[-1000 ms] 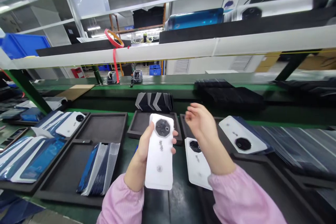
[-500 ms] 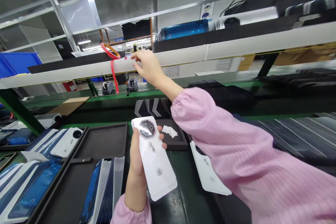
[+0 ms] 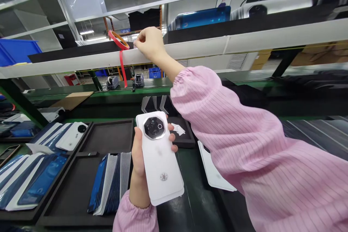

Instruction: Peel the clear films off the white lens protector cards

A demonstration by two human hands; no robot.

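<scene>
My left hand (image 3: 140, 159) is closed round a white phone back cover (image 3: 163, 159) with an octagonal black camera window and a round mark lower down. A second white edge shows beneath it, like another cover under the first. My right hand (image 3: 149, 43) reaches up to the white shelf rail (image 3: 190, 48), thumb and forefinger pinched together at its upper edge. What lies between those fingertips is too small to make out. Just left of them, a roll of red tape (image 3: 119, 40) sits on the rail, a loose strip hanging down.
Black trays (image 3: 108, 125) on the left hold rows of covers (image 3: 108, 185). A crumpled white tissue (image 3: 178, 129) lies in the middle tray. More white covers (image 3: 217, 170) lie partly under my right sleeve. Two tape dispensers (image 3: 139, 79) stand behind, below the rail.
My right hand has risen from above the right-hand covers to the rail, and its fingers have closed into a pinch. A tissue now lies in the middle tray. The held cover has tilted.
</scene>
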